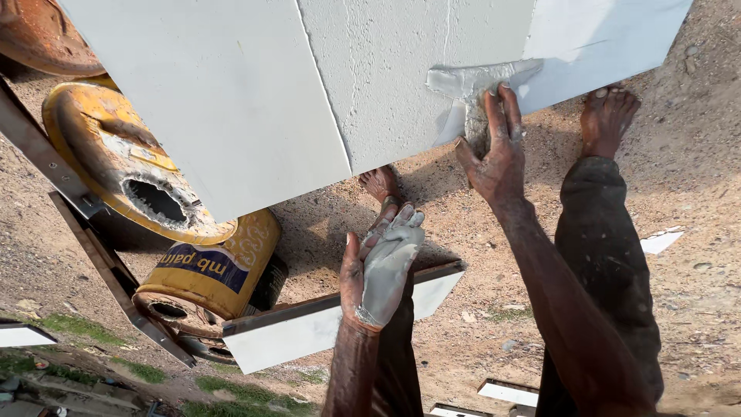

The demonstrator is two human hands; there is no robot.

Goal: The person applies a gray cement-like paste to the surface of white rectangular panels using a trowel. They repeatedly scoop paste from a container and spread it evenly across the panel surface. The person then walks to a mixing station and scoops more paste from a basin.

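A yellow drum (208, 270) lies half hidden under the white panel (231, 93), the putty-coated left hand (382, 270) hangs open and empty, the right hand (494, 150) spreads grey putty (471, 81) flat-fingered, above sandy ground (695, 177) outdoors.

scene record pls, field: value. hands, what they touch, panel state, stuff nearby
view: head camera, looking down past a white panel
right hand: fingers flat on the panel, pressing into a grey putty smear
left hand: palm up below the panel, coated in grey putty, touching nothing
panel state: a seam runs down it; putty patch wet near the lower edge
feet: bare, on sandy ground
nearby: yellow drums on their sides, a small white board below the left hand
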